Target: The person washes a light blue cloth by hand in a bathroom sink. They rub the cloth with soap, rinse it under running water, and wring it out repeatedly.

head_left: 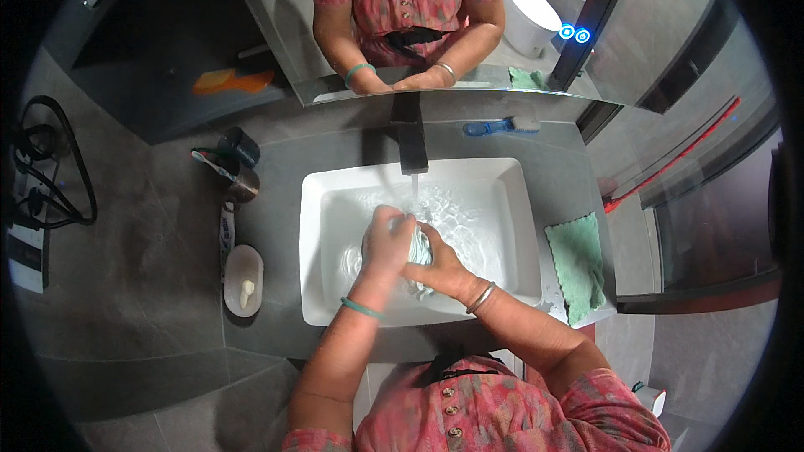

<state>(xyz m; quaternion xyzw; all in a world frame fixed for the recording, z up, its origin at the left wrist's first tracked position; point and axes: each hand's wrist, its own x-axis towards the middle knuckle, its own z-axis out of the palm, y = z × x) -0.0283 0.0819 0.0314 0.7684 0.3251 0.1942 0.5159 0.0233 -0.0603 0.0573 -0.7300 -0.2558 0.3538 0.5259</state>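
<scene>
Both hands are together over a white rectangular washbasin holding rippling water. Between them is a small bunched cloth, pale with fine stripes; most of it is hidden by fingers. My left hand, slightly smeared by motion, presses on the cloth from the left. From the right, my right hand wraps its fingers and thumb around the same cloth. A stream runs from the dark tap just beyond the hands. On my left wrist is a green bangle, on my right a silver one.
Left of the basin stand a soap dish with a soap piece, a tube and cups with a toothbrush. A blue-handled brush lies behind; a green cloth lies right. A mirror rises beyond the tap.
</scene>
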